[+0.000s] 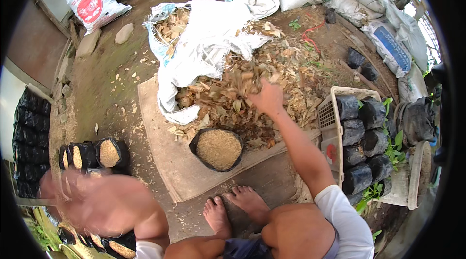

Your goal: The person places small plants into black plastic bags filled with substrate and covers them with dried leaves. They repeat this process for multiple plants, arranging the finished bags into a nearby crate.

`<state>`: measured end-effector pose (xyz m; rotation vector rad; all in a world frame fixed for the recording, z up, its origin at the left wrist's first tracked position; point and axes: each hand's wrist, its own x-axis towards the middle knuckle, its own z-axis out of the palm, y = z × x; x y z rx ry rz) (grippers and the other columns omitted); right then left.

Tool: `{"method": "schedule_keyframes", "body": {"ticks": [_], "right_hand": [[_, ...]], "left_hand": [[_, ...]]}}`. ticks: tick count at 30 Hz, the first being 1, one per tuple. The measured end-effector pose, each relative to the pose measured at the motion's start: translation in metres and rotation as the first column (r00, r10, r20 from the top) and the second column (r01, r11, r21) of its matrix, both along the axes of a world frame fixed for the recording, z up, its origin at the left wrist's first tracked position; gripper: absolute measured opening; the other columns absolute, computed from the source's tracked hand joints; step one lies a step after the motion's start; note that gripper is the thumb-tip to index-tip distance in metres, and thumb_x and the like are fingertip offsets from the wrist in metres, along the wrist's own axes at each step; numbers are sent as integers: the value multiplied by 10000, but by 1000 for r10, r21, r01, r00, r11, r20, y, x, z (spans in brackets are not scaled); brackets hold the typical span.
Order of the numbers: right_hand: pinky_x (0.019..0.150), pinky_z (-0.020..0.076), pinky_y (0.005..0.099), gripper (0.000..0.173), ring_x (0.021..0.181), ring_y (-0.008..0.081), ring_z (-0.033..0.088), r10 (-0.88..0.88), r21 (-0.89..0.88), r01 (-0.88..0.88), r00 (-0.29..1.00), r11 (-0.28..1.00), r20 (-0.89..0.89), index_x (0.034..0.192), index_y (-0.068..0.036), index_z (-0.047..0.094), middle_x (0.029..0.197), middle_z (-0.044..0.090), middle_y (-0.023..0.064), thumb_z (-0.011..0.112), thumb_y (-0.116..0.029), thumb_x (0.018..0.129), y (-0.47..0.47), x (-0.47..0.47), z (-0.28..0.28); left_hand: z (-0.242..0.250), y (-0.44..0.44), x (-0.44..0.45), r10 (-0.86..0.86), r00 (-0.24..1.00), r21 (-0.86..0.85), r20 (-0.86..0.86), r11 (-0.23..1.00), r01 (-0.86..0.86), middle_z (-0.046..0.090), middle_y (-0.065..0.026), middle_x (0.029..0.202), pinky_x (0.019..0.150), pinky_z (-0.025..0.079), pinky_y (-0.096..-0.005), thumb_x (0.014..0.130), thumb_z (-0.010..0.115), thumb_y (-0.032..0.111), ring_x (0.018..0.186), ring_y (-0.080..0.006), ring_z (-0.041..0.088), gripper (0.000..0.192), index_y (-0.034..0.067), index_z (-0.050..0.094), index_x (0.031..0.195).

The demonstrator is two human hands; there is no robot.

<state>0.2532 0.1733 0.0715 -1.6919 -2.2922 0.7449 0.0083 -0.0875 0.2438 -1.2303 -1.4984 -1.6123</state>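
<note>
My right hand (pixel 268 96) reaches into a heap of dry leaves (pixel 214 102); its fingertips are lost among blurred leaves. My left hand (pixel 91 200) is a large blur close to the camera at lower left, so its fingers cannot be made out. Below the heap stands a black plastic grow bag (pixel 219 150), its mouth open and filled almost to the rim with pale brown husk-like material. Under the bag and part of the heap lies a tan mat (pixel 160 150). A torn white woven sack (pixel 204 33) spills leaves behind the heap.
Filled black bags (pixel 109 153) stand at left, with stacked black bags (pixel 31 142) by the wall. A plastic crate (pixel 336 142) of dark bags is at right, near a white bucket (pixel 418 175). Full sacks (pixel 387 46) line the back right; a feed sack (pixel 93 4) leans at back left.
</note>
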Motion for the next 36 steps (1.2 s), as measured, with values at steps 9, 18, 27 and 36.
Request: {"method": "schedule_keyframes", "body": {"ticks": [9,18,27,36], "right_hand": [[1157,317,667,680,1409,547,368,383,250,-489,845,835,374,1559,-292,414,1579,343,298,653,-479,951,-52,-32,-52],[1173,166,706,876,1502,532,168,-202,355,147,972,923,123,1497,-125,481,1586,295,341,598,-745,890,-55,58,-66],[1091,416,589,830,1373,592,393,-96,-124,70,973,990,-211,1453,72,474,1474,360,451,851,-273,800,-26,37,-70],[1041,478,543,466,1333,455,489,76,26,-75,997,997,-24,1278,-28,679,1418,531,283,773,-138,835,-50,25,-34]], "left_hand": [[48,41,23,31,980,-563,-196,815,-138,503,-229,1475,1143,413,-419,903,759,158,1381,-362,500,576,-39,542,1399],[-37,18,24,-93,991,-724,95,677,133,616,-207,1369,1104,459,-383,930,737,177,1307,-323,594,443,-36,643,1306],[-187,-24,34,35,914,-863,405,343,370,317,-331,1611,1185,372,-457,782,722,37,1435,-526,395,698,28,553,1459],[-158,-11,33,28,814,-813,580,90,576,208,-406,1614,1192,375,-429,706,741,98,1457,-518,368,897,55,437,1549]]}}
